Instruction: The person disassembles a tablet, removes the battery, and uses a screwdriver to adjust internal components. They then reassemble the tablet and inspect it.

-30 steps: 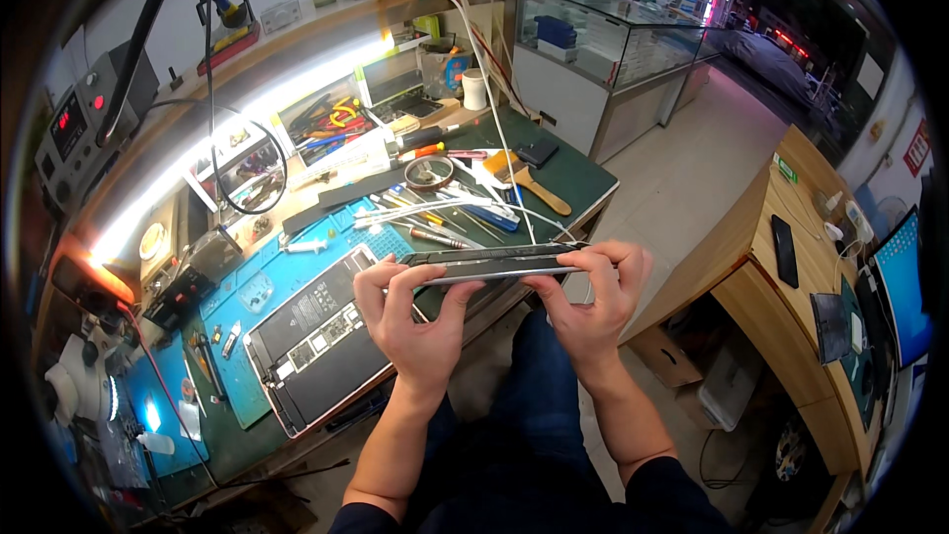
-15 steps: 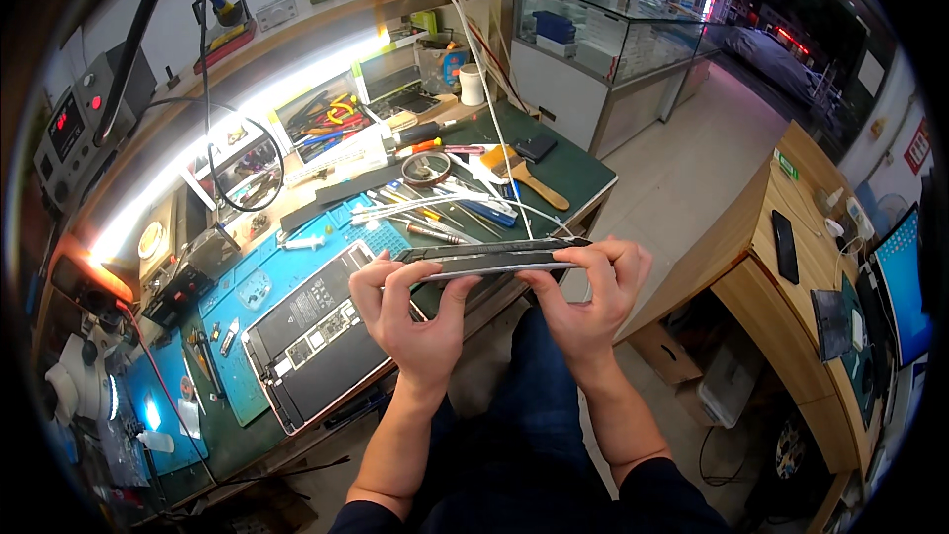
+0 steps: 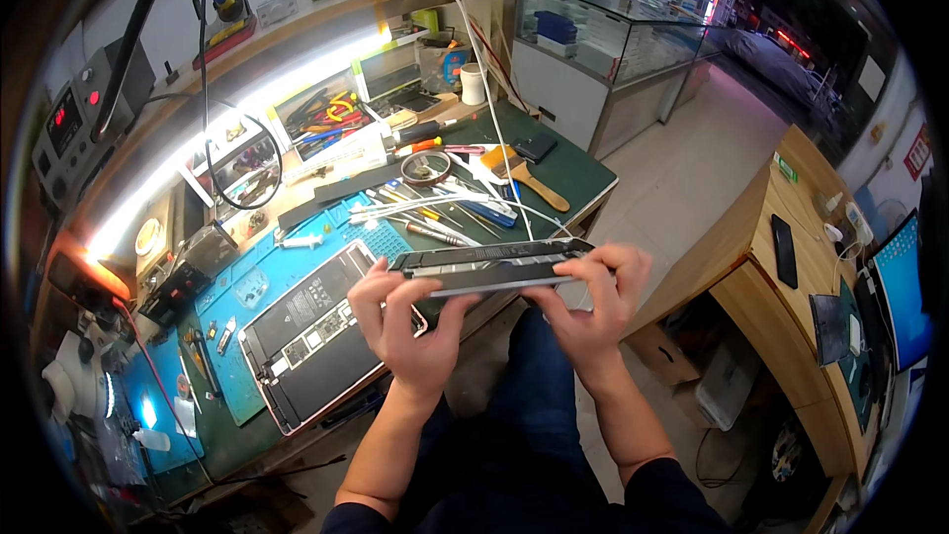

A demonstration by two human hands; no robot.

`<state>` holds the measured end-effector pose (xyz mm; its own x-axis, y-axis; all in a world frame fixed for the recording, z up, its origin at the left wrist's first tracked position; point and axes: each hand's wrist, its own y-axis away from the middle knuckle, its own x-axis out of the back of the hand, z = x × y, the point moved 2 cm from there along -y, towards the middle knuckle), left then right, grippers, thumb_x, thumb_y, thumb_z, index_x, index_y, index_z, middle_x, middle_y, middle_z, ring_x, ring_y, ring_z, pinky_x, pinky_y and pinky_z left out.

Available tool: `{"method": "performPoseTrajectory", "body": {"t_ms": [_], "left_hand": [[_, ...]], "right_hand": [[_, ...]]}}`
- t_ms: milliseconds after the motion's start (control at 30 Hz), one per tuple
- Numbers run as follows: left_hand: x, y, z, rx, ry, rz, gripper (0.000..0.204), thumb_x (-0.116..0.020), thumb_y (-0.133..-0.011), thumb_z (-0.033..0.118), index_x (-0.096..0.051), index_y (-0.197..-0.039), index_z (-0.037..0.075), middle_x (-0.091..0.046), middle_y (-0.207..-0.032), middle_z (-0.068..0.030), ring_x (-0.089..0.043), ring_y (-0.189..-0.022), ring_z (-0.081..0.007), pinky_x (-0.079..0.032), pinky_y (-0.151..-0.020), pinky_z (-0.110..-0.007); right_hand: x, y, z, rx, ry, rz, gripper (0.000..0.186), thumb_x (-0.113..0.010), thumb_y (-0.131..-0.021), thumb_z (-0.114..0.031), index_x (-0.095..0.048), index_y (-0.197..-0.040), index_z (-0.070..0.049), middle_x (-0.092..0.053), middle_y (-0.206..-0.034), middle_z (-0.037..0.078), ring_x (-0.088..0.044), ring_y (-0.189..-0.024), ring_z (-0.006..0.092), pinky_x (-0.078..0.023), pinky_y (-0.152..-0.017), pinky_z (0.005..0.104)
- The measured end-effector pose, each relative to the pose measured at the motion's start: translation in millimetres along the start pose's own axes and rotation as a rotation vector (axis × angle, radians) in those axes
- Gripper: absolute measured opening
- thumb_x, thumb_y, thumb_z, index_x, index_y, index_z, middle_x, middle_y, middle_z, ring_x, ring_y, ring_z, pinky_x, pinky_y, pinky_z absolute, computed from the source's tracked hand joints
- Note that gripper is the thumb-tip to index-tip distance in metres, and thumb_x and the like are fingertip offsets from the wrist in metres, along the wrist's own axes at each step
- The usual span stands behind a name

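While the view looks down from the person's head, the long workbench with a dark green top fills the field from nine o'clock to one o'clock, lit by a bright white light strip along its back shelf. At seven o'clock on the bench lies a blue rubber work mat, and on it rests an opened tablet body with a silver frame and exposed dark internals, flat and face up. At the centre, just off the near edge of the bench and above the person's lap, is a thin, flat, dark display panel with a grey metal edge, held nearly edge-on to the camera and roughly level. The left hand grips its nine o'clock end, fingers curled over the far edge and thumb pressed against the near edge, pinching the panel. The right hand grips the three o'clock end in the same manner, fingers closed over the top and thumb beneath. At twelve o'clock from the panel, a scatter of white cables and metal tweezers lies on the bench, well apart from both hands. Just beyond, at one o'clock, lies a wooden-handled brush. At three o'clock stands a separate wooden desk.
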<state>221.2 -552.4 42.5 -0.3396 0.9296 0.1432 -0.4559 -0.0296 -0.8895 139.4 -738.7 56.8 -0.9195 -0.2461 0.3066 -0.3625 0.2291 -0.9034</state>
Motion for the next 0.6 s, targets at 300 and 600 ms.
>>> {"method": "performPoseTrajectory", "body": {"t_ms": [300,600], "left_hand": [[24.6,14.4,0.4,-0.113,-0.103,-0.145,0.035,-0.086,-0.063,-0.002,-0.073,-0.096,0.005,-0.068,-0.091,-0.0074,-0.067,-0.09,-0.0291,-0.058,-0.093,-0.046],[21.7,15.7,1.3,-0.139,-0.108,-0.116,0.027,-0.082,-0.066,-0.003,-0.072,-0.088,0.007,-0.066,-0.083,-0.0048,-0.065,-0.083,-0.0256,-0.058,-0.091,-0.046]], "right_hand": [[5.9,40.7,17.2,0.136,0.004,0.059,0.036,-0.091,-0.065,-0.006,-0.071,-0.094,-0.014,-0.059,-0.095,0.002,-0.055,-0.094,0.0259,-0.055,-0.091,0.0466],[6.7,36.4,15.0,0.095,0.003,0.073,0.033,-0.088,-0.065,-0.004,-0.07,-0.091,-0.015,-0.06,-0.093,0.0,-0.055,-0.092,0.0253,-0.053,-0.087,0.0442]]}}
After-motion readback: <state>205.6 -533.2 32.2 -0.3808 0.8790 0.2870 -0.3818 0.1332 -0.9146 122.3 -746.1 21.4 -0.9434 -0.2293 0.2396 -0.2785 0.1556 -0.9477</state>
